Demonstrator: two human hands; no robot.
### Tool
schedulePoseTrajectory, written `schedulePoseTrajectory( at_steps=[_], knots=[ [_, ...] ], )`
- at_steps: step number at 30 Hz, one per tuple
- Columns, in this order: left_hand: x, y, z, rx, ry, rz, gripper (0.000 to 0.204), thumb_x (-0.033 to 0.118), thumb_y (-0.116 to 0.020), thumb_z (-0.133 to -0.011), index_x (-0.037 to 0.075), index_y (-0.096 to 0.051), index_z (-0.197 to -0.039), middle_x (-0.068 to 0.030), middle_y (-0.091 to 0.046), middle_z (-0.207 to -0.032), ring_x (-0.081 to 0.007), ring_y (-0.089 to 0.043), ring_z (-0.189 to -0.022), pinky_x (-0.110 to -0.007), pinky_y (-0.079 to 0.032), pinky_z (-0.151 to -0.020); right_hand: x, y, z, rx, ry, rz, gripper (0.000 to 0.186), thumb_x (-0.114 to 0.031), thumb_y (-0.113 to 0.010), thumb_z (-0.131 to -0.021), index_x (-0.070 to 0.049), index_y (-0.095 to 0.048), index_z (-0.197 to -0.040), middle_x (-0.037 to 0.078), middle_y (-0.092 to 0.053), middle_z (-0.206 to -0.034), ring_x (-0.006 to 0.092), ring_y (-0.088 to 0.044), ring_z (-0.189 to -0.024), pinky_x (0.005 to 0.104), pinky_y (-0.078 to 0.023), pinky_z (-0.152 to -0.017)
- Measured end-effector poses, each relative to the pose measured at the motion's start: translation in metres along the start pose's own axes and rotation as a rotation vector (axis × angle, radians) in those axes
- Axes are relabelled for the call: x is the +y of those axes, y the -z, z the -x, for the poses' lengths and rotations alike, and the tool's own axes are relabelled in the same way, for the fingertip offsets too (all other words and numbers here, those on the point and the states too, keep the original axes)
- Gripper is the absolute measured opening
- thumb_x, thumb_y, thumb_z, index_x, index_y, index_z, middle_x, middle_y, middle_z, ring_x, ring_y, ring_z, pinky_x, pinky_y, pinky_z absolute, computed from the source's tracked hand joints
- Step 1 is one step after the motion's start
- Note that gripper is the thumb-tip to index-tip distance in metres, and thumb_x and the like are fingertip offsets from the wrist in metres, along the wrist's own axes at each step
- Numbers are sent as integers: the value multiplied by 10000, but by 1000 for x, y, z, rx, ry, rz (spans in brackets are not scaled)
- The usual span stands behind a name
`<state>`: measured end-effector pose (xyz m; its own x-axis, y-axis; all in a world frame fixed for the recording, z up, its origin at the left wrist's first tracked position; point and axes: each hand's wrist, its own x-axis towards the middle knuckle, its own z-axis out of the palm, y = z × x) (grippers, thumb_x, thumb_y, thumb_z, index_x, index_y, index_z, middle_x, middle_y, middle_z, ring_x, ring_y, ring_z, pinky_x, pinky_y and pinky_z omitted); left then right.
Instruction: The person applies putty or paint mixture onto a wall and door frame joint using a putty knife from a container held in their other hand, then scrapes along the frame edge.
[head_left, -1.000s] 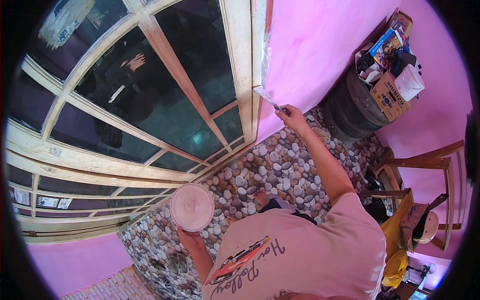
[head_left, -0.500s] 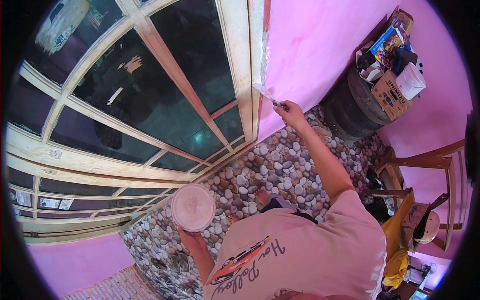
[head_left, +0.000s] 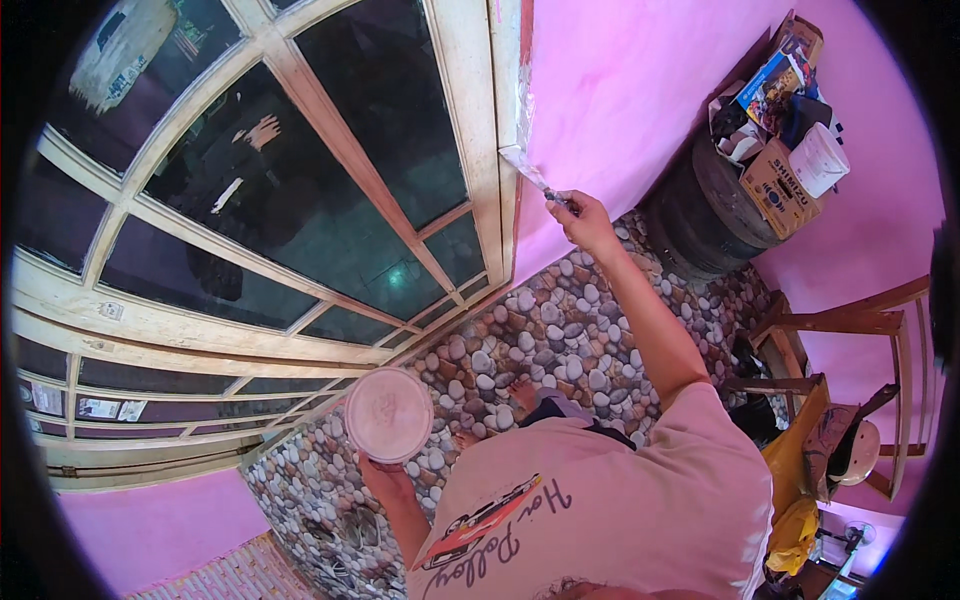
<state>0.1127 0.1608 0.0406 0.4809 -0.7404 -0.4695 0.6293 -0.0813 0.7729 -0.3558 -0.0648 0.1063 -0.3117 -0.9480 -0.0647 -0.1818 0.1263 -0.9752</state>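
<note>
"Scraper's (head_left: 528, 170) moved higher along the worn wooden frame (head_left: 487, 130); its flat blade (head_left: 515, 158) meets the edge beside smooth pink wall (head_left: 620, 90)."

"Hands?"

"Right hand (head_left: 587, 222) closed round its handle (head_left: 558, 199); left hand (head_left: 388, 482) grips a round, pale lid (head_left: 390, 415), fingers partly hidden."

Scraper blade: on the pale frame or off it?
On, as far as this view shows: the end of the blade meets the pale frame with no visible gap; the right hand grips the handle.

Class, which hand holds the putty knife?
The right hand, nearer the dark drum, grips the putty knife; the left hand holds a round, pale lid-like disc instead.
</note>
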Motion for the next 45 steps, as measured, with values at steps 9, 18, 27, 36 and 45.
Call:
schedulePoseTrajectory(
  at_steps=[9,18,27,36,45],
  knots=[
    [0,-4,2,36,42,-11,407,276,-429,-969,-17,-490,-1245,-159,-581,-1226,-255,-600,-1090,-387,-530,-880,10,7,2,-47,-7,-38,255,-265,-658,-895,-16,-612,-858,-24,-503,-625,51,-426,-472,222,-326,-413],
    [-1,2,-2,28,36,-9,418,289,-418,-973,-13,-485,-1256,-157,-577,-1232,-255,-592,-1106,-394,-525,-880,0,23,-8,-125,-137,-155,285,-299,-643,-903,-15,-627,-888,-25,-502,-671,50,-425,-516,207,-301,-423],
    [3,-13,5,12,22,-17,401,286,-412,-978,-8,-491,-1239,-150,-583,-1221,-250,-606,-1077,-373,-541,-844,1,37,-6,-147,-158,-225,296,-313,-619,-920,-20,-654,-940,-24,-510,-664,52,-425,-500,205,-304,-420],
    [-2,1,-4,-12,38,-43,403,296,-399,-989,-9,-490,-1237,-151,-593,-1201,-236,-616,-1063,-364,-556,-819,-11,33,-9,-100,-54,-80,313,-324,-614,-921,-22,-627,-839,-20,-510,-645,52,-427,-495,222,-313,-416],
    [-2,-9,1,-16,25,-18,410,306,-409,-988,-1,-491,-1247,-145,-592,-1213,-238,-607,-1087,-364,-539,-846,-7,27,-8,-59,-101,-46,311,-321,-610,-930,-14,-650,-911,-30,-501,-625,43,-409,-461,217,-292,-397]
  ],
)
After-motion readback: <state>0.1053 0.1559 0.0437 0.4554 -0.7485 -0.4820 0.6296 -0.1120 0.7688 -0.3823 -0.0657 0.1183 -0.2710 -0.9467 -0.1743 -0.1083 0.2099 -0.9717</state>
